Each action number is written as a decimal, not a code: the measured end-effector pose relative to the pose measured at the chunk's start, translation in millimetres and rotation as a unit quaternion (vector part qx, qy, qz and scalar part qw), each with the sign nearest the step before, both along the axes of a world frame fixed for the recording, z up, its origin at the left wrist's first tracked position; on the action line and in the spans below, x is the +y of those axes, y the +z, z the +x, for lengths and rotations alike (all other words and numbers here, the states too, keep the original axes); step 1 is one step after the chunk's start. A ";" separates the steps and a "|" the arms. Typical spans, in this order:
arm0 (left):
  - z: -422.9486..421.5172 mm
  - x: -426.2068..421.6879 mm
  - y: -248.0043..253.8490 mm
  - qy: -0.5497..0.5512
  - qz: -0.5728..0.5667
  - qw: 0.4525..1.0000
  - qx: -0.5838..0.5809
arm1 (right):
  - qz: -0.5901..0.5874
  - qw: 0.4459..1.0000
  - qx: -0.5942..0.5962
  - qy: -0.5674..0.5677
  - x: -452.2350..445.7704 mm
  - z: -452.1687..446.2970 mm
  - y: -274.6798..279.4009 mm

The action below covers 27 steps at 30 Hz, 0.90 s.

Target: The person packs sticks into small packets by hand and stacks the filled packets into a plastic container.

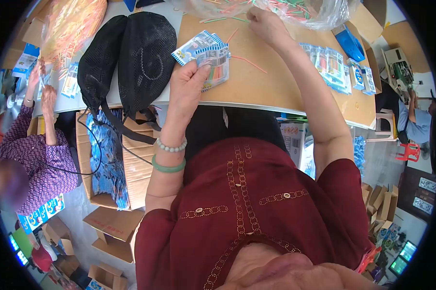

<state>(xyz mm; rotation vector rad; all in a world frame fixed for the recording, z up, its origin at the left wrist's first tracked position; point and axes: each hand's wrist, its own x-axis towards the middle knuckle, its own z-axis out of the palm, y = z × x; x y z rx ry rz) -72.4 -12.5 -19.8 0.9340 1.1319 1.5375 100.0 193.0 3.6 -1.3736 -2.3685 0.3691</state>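
Observation:
My left hand (189, 79) is closed on a blue-and-white printed packet (218, 65) whose clear window shows thin coloured sticks. Another such packet (191, 48) lies partly behind it. Two loose pinkish-red sticks (249, 62) poke out beside the packet over the tabletop. Farther up the table, my right hand (268, 26) has its fingers curled together at the near edge of the loose coloured sticks (290, 8) on clear plastic. Whatever those fingers pinch, if anything, is hidden. A few green and pale sticks (222, 20) lie just left of that hand.
A black mesh bag (148, 58) sits left of my left hand. Filled packets (326, 65), a blue tape dispenser (348, 42) and small boxes (363, 79) stand right. Below the table edge is a carton (85, 159) of blue packets. A co-worker's hands (48, 96) work at far left.

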 end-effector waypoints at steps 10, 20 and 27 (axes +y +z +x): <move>-4.7 -8.0 18.5 0.031 -0.010 0.999 -0.006 | -0.049 0.992 -0.115 -0.009 12.5 -7.3 -17.2; -8.5 -5.6 13.0 0.033 0.000 0.999 0.008 | -0.011 0.965 -0.241 0.100 -28.6 14.9 13.2; -5.5 -8.5 14.7 0.041 0.006 0.999 -0.006 | 0.040 0.965 -0.238 0.102 -42.7 27.4 9.9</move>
